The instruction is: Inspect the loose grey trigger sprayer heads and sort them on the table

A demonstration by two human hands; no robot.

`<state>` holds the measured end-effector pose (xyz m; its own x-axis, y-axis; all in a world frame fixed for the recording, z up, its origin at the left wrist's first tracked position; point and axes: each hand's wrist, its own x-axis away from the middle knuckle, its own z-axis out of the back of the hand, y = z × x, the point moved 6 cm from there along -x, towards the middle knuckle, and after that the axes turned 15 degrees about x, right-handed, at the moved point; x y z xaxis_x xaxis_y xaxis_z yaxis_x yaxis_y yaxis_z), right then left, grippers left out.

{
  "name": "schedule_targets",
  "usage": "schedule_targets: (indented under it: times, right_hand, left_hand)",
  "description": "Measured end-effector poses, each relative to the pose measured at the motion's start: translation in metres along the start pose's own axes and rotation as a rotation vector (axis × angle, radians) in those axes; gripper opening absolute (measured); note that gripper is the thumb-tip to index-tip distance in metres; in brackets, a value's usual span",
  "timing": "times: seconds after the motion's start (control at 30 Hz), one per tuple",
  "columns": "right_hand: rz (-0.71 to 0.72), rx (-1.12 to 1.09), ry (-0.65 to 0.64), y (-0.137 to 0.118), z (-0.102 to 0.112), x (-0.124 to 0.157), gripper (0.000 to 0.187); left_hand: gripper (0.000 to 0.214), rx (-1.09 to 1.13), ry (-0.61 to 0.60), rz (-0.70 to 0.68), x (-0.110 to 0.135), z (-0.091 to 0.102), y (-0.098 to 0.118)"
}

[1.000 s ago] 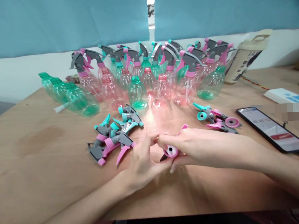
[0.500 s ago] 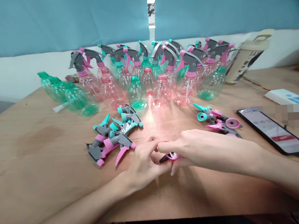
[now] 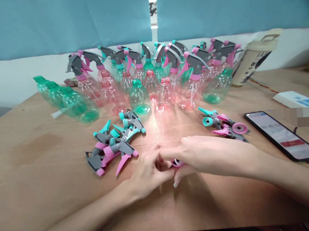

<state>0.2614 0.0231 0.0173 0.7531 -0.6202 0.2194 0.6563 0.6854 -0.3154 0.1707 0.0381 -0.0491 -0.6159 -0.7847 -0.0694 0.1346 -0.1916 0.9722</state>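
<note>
Both hands meet near the front middle of the table, closed around one spray head (image 3: 177, 163). Only its pink collar and a bit of its inside show; the rest is covered by fingers. My left hand (image 3: 149, 168) curls in from the left, thumb against the collar's side. From the right, my right hand (image 3: 190, 153) grips over the top, its thumb below the collar. To the left lies a pile of grey spray heads (image 3: 117, 145) with teal and pink parts. A smaller group of spray heads (image 3: 225, 126) lies beyond my right wrist.
Pink and green spray bottles (image 3: 140, 99) stand across the back, several with heads fitted. Green bottles (image 3: 76, 104) stand at the left by white tubes (image 3: 58, 113). A phone (image 3: 283, 135), a white box (image 3: 297, 99) and a cream tumbler (image 3: 254, 59) are at the right.
The dark part beside the pink collar is now mostly hidden, and the collar has turned slightly. Both hands stay together; the view has shifted a little.
</note>
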Motion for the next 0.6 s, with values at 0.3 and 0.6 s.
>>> schedule_targets:
  times: [0.3,0.6]
  right_hand:
    - [-0.010,-0.036,0.154,0.025,0.002,-0.005,0.024]
    - [-0.044,0.008,0.302,0.032,0.001,-0.012,0.016]
  left_hand:
    - [0.009,-0.248,0.225,-0.265,0.001,0.022,0.020]
    - [0.013,-0.418,0.233,-0.446,0.001,0.023,0.029]
